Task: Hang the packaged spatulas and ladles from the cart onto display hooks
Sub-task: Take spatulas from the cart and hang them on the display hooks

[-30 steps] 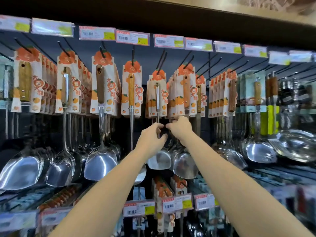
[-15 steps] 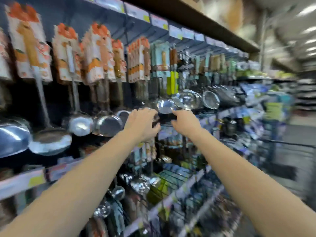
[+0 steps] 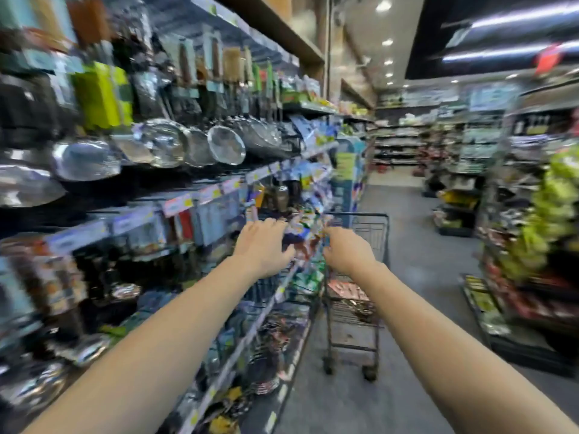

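On my feed, the strainer bowls [image 3: 163, 142] hanging on the left read as polished metal, glossy and mirror-bright, under brown handles [image 3: 185, 65] that look like wood. The cart [image 3: 371, 230] is dull, dark wire metal on a smooth matt grey floor [image 3: 423, 277], and the packs [image 3: 346, 291] inside it shine like plastic film.

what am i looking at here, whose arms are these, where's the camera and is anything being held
There is no machine here. A person wears one wide-angle camera on the head, so you see the shop aisle as they do, with their own bare arms stretching forward. The left hand and right hand are out in front with relaxed fingers. Neither seems to hold anything, though the picture is blurred. Ahead stands a wire cart with reddish packages lying in it. On the left, shiny metal utensils hang in rows.
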Available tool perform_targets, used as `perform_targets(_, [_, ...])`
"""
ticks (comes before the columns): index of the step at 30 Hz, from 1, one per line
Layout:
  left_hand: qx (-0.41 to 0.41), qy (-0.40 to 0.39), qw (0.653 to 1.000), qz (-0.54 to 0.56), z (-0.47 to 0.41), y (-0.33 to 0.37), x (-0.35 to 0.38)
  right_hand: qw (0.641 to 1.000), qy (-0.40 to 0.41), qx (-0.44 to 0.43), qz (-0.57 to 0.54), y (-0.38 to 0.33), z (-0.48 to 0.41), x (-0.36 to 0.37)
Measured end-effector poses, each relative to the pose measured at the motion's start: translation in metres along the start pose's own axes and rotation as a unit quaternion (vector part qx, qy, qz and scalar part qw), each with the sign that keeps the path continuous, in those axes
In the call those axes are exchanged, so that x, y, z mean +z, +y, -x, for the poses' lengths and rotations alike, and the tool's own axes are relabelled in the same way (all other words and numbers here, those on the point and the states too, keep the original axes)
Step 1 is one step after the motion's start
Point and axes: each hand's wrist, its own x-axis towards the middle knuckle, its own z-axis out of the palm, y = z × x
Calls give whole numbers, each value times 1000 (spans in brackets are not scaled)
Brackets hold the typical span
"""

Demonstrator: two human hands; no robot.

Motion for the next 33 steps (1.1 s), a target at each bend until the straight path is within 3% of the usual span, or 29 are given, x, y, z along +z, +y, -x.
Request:
perform_targets(7, [20,-70,995,72,-115,92,103,998,-41,47,24,146,-57,37])
perform_targets(13, [10,-120,988,92,-196,126,182,994,-75,71,41,234,-110,82])
perform_targets(33, [39,-220,973,67,-492,83,458,958,-208,193,40,409,-364,295])
